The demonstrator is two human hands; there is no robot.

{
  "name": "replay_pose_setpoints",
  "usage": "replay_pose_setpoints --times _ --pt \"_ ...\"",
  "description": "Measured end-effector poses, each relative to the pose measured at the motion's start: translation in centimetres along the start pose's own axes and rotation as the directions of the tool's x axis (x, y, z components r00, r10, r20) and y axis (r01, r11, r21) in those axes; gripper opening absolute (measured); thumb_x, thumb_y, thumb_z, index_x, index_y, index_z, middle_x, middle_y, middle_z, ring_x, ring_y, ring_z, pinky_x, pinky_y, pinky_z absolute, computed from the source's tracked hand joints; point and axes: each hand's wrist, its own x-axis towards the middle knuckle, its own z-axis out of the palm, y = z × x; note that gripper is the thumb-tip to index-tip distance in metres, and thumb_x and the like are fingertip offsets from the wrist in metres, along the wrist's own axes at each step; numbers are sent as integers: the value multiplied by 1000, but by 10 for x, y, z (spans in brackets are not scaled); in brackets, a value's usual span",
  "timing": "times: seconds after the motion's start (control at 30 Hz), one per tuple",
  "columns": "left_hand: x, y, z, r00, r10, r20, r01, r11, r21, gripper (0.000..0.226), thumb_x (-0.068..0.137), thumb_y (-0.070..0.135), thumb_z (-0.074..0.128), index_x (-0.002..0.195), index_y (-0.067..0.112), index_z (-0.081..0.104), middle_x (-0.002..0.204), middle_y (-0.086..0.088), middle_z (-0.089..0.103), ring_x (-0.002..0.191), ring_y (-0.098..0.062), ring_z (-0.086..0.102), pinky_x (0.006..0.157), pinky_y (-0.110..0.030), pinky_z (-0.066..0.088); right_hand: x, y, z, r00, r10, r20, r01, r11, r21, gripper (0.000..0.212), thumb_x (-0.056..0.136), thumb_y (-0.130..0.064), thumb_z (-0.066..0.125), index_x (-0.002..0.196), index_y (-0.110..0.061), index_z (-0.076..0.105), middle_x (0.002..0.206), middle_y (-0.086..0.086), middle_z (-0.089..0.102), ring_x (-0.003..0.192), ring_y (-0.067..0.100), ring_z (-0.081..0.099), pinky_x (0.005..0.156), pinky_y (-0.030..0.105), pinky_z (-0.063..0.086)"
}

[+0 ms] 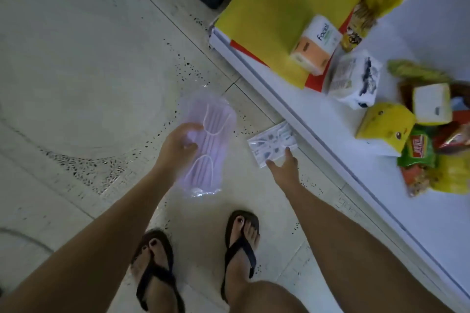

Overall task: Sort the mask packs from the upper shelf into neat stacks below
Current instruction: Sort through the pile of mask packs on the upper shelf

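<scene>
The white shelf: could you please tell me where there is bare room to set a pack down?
Bare room: the strip of shelf between its front rim and the yellow box, and the wide patch on the near side of the green snack bag. It is crowded around the tissue pack.

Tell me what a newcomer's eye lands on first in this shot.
The lilac mask pack in clear wrap stands out at centre, gripped by the left hand. Just right of it, the right hand touches a white patterned mask pack at the edge of the white shelf. On that shelf, a big yellow bag draws the eye at upper right.
</scene>
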Motion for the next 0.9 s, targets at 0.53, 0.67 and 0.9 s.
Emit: replay_pose_setpoints --times 0.53,0.67,0.9 --pt "31 -19 17 995 -87 -55 93 990 110 46 84 -11 42 121 10 57 116 -2 54 102 -18 49 80 -25 35 5 -10 59 997 -41 -68 56 970 238 61 93 5 42 145 -25 32 128 9 39 68 11 47 59 17 42" --pt "-29 8 -33 981 -139 -135 155 981 117 43 85 -9 44 122 9 57 109 -14 56 88 -28 52 74 -33 41 -86 -27 15 959 -282 19 274 946 174 67 90 7 42 146 -27 28 134 3 33 83 7 47 66 15 45" --pt "-180 173 -186 928 -51 -368 -10 987 -162 40 80 -17 45 112 3 60 114 -23 60 90 -16 50 72 -17 40 -296 -111 -150 699 -714 35 712 700 54 67 91 4 42 142 -34 21 147 3 27 120 -5 31 77 0 34"
